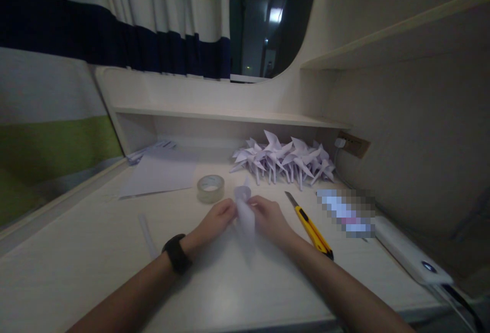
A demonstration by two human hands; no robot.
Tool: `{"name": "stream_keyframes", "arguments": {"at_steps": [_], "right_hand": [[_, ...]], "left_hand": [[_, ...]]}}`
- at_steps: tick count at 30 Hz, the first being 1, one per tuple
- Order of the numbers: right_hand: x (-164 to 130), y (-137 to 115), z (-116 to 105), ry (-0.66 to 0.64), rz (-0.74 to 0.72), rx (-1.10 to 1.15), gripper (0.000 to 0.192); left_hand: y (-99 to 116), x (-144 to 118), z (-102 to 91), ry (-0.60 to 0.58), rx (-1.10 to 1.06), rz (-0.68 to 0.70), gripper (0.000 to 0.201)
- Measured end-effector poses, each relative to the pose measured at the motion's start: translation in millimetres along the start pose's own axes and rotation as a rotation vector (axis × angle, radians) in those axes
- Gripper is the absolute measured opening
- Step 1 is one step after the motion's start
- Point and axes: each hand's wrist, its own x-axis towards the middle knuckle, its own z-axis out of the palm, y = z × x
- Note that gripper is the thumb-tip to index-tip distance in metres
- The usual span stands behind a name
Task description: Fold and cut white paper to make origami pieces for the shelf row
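My left hand [216,219] and right hand [270,218] meet over the middle of the desk [95,251], each pinching an edge of a pale folded paper piece [245,215] held upright between them; a black watch [176,254] sits on my left wrist. Just right of my right hand lies a yellow utility knife [312,228], blade out. A thin paper strip [146,233] lies to the left. Just beyond my hands stands a roll of clear tape [210,188], then a loose sheet of paper [161,172]. Farther back, under the shelf [229,114], folded paper pinwheels [285,162] are piled together.
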Motion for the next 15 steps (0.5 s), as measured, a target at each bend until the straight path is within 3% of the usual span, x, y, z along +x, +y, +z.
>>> {"name": "stream_keyframes", "arguments": {"at_steps": [6,15], "right_hand": [[2,4,3,-0.034,0.083,0.200,0.016],[-2,-3,-1,0.032,-0.038,-0.027,0.017]], "left_hand": [[2,-1,-0.9,-0.005,0.009,0.018,0.040],[-6,3,-1.8,0.083,0.044,0.016,0.036]]}}
